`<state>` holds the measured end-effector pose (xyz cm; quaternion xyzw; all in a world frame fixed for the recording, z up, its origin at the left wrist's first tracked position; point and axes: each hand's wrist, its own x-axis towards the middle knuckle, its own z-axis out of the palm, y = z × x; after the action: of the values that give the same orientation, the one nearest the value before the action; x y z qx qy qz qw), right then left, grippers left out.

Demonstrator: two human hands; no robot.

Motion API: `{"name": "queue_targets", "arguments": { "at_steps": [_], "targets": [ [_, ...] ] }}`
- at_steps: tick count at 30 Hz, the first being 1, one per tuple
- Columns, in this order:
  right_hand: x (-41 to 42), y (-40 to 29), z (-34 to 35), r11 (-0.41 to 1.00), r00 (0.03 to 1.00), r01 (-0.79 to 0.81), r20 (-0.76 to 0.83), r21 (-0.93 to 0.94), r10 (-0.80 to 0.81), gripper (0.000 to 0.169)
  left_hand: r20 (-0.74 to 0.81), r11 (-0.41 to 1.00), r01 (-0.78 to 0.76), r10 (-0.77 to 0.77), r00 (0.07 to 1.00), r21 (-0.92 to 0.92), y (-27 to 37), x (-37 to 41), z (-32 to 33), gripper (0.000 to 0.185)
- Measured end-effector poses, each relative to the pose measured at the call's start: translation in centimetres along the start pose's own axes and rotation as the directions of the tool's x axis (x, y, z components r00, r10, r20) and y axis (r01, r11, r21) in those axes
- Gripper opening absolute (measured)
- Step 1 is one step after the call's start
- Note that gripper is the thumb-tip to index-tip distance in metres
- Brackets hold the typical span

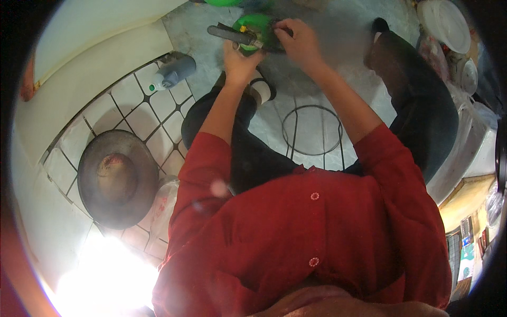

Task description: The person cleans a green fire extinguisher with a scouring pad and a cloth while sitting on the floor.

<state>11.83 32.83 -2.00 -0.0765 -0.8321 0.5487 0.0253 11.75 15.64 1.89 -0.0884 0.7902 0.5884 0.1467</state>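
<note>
Ahead of me, over the grey floor, my left hand is closed around a long grey tool with a short metal part at its right end; its exact kind is unclear. A ring shows on that hand. Just beyond it is a green bowl, with a small yellow piece and blurred contents partly hidden by the tool. My right hand is at the bowl's right side, thumb and fingers pinched together. Whether something small sits between those fingertips is too blurred to tell.
A bottle with a green cap lies on the tiles at left. A dark round vessel or lid and a plastic bag are nearer. Between my legs stands a wire ring frame. White containers line the right.
</note>
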Motion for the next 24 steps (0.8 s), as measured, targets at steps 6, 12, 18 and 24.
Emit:
{"name": "queue_targets", "arguments": {
  "at_steps": [6, 12, 18, 24],
  "targets": [
    [8.2, -0.8, 1.4, 0.952, 0.944, 0.160, 0.322, -0.261, -0.070, 0.020, 0.020, 0.934, -0.165, 0.167, 0.986, 0.317, -1.2, 0.5, -0.4, 0.065],
    [6.3, -0.8, -2.9, 0.912, 0.840, 0.405, 0.422, -0.069, -0.342, 0.020, 0.060, 0.999, -0.053, 0.053, 0.997, -0.008, 0.3, 0.0, -0.1, 0.066],
    [10.4, -4.9, 0.4, 0.769, 0.627, 0.602, 0.724, -0.217, -0.287, 0.027, 0.099, 0.927, -0.219, 0.198, 0.975, 0.305, -1.8, 0.9, -0.8, 0.054],
    [10.4, -2.4, 1.4, 0.748, 0.598, 0.664, 0.614, -0.019, -0.515, 0.027, 0.069, 0.987, -0.138, 0.132, 0.989, 0.082, -0.9, 0.1, -0.5, 0.054]
  ]
}}
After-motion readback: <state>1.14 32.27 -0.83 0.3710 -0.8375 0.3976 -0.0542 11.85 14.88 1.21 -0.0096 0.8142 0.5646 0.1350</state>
